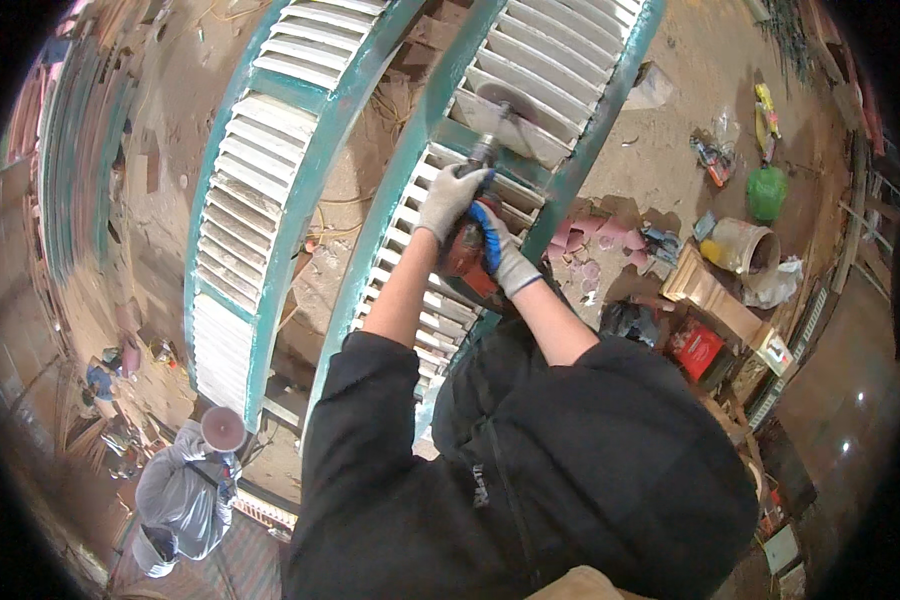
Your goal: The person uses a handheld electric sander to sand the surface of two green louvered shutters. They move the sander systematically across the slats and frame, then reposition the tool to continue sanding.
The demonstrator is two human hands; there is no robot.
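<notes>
Both my gloved hands are closed on a red and black disc sander [467, 262]. My left hand [448, 203], in a white glove, grips it near the front, at the narrow neck. Just behind and to the right, my right hand [506, 252] wraps the body in a white glove with a blue coating. The round disc [507, 107] looks blurred, over the slats of a green-framed louvered shutter [370, 258], close to a green crossbar. Whether the disc touches the wood, I cannot tell. White slats fill the panels, and the green paint is patchy along the frame.
A second louvered shutter [331, 104] lies to the left. Pink round discs [610, 238] are scattered on the floor at right, near a tipped bucket [748, 246], a green bag [766, 193] and a red box [695, 346]. A grey bundle [182, 492] sits lower left.
</notes>
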